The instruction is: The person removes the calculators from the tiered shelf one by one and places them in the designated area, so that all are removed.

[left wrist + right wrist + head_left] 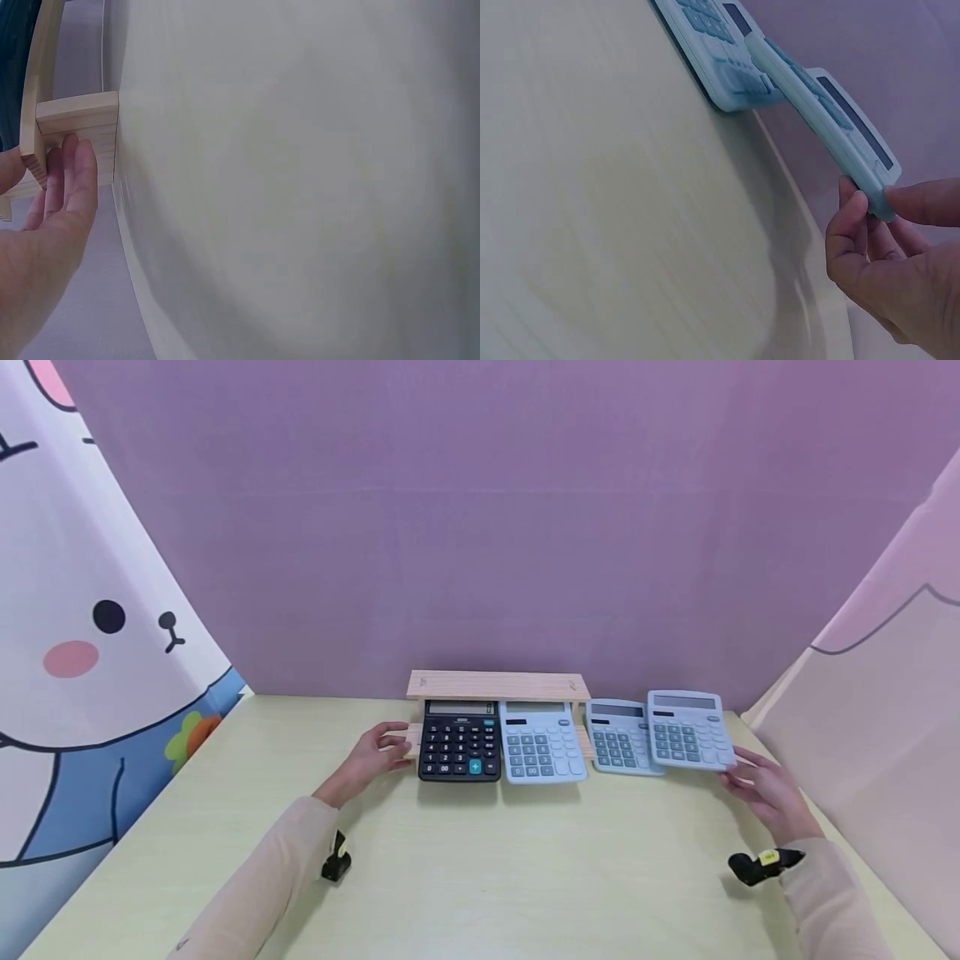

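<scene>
My right hand [768, 797] pinches the lower right corner of a light blue calculator [690, 731], thumb on top and fingers beneath. That calculator is lifted and tilted in the right wrist view, partly overlapping a second light blue calculator [621, 743]. My left hand [371, 764] grips the left end of a wooden rack [498, 685], its thumb and fingers on either side of a board [34, 120]. Leaning side by side on the rack are a black calculator [459, 752] and another light blue calculator [542, 747].
The pale tabletop [480, 868] extends in front of the rack. Behind rises a purple backdrop [480, 527]. A cartoon-printed cloth [112, 693] hangs at the left, and a pale cloth [885, 718] borders the right side.
</scene>
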The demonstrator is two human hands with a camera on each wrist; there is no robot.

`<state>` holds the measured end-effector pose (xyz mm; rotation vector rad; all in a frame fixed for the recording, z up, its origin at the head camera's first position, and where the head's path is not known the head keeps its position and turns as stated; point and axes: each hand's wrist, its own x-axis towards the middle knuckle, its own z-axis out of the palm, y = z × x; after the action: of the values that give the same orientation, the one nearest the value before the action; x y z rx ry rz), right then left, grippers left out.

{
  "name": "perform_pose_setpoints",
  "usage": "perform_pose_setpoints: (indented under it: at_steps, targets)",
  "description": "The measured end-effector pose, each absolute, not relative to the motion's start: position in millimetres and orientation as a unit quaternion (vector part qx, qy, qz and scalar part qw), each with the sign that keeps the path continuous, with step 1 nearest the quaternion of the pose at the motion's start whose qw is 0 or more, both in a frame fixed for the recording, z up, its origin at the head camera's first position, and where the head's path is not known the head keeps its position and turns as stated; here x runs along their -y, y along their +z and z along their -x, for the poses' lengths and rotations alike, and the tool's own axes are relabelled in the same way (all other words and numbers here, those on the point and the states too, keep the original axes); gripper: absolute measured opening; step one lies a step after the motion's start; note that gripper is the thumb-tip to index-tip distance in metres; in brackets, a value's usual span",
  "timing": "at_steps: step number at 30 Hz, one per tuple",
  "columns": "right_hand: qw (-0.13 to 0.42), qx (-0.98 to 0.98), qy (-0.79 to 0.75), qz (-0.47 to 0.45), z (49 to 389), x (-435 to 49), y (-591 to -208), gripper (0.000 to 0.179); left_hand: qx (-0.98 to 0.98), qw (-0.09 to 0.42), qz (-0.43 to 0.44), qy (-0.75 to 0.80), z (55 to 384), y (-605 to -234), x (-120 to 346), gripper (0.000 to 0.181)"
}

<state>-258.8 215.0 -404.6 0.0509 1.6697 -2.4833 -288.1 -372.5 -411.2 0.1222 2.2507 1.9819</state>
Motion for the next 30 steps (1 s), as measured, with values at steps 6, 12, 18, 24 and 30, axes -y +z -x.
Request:
perform_pose_setpoints:
  at_steps: [6,12,18,24,30]
  targets:
    - [0.066,-0.567,-0.821,-0.027,258.0,-223.1,-405.2,0.029,-0.751,0.068,-0.040,0.655,288.1,-412.8,372.5,0.048]
    - [0.067,-0.573,-0.816,-0.035,257.5,-229.6,-405.1,0.031,-0.750,0.070,-0.035,0.657,289.6,-413.8,372.9,0.049]
    - [0.073,-0.561,-0.823,-0.042,258.5,-234.0,-406.0,0.033,-0.748,0.069,-0.041,0.659,289.3,-412.0,373.6,0.049]
    - [0.075,-0.557,-0.825,-0.058,259.5,-236.4,-408.6,0.035,-0.749,0.070,-0.046,0.657,288.3,-411.2,373.7,0.049]
    - [0.076,-0.559,-0.823,-0.067,260.5,-239.2,-411.1,0.036,-0.748,0.070,-0.048,0.658,286.5,-409.4,372.8,0.049]
